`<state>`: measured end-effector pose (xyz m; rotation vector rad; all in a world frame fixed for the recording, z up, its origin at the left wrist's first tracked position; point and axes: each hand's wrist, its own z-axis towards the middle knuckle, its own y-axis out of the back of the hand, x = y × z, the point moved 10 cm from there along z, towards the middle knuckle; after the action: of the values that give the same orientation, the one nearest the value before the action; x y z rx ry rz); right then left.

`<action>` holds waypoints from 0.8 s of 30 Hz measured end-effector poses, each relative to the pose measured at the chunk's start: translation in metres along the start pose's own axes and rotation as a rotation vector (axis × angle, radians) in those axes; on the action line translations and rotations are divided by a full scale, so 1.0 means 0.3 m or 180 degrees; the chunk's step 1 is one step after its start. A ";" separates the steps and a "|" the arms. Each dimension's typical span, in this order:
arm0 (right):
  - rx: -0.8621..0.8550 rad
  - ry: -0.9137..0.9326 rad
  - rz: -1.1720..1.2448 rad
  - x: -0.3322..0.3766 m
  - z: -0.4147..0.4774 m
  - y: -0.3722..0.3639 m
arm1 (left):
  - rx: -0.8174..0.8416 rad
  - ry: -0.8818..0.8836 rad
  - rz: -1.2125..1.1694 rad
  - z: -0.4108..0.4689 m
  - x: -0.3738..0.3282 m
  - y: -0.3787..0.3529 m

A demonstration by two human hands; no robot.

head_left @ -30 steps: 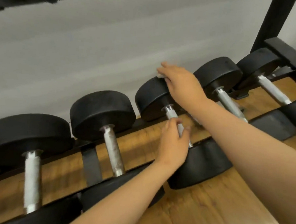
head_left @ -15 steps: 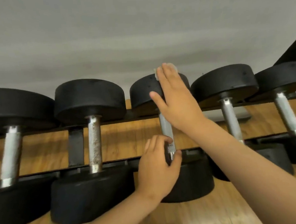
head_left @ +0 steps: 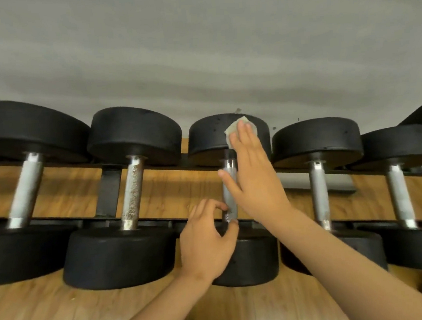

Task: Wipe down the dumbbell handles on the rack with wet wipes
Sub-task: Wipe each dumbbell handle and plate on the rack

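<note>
On the rack [head_left: 108, 192], five dumbbells lie side by side. No hand is on the second handle [head_left: 132, 190], which is rust-speckled. At the third handle [head_left: 227, 173], the left hand [head_left: 205, 240] has its grip pinching the near end, thumb and fingers curled round it. The right hand [head_left: 254, 181] has its grip spread flat, fingers straight, pressing the wipe [head_left: 230, 131] onto the far head [head_left: 208, 137]. Judged step: the third dumbbell, with the wipe above the handle. The next move calls for drawing the wipe down and wrapping it round the handle.
</note>
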<state>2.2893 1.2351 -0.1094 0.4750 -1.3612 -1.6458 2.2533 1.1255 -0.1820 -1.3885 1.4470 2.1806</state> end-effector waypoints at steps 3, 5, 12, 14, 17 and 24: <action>-0.0065 0.0033 -0.0104 -0.021 0.001 -0.008 | -0.0066 0.0029 -0.0052 -0.006 0.006 0.007; -0.0108 -0.0121 0.0020 -0.042 0.066 0.004 | -0.0157 0.0066 -0.0015 -0.010 -0.001 0.008; -0.0093 -0.0046 0.0000 -0.060 -0.048 -0.009 | -0.0698 0.0962 0.0238 -0.054 0.002 0.022; -0.0044 -0.0110 0.0135 -0.093 -0.027 -0.008 | -0.0674 0.0983 0.0089 -0.055 0.014 0.024; 0.0098 -0.0431 0.0685 -0.127 0.054 0.001 | -0.0658 0.1040 -0.0056 -0.061 0.022 0.024; -0.0072 -0.0353 0.1002 -0.134 -0.021 -0.031 | -0.0710 0.1041 -0.0321 -0.063 0.034 0.021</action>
<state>2.3106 1.2643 -0.1300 0.1470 -1.4164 -1.4425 2.2553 1.1038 -0.1877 -1.9258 1.2187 2.1811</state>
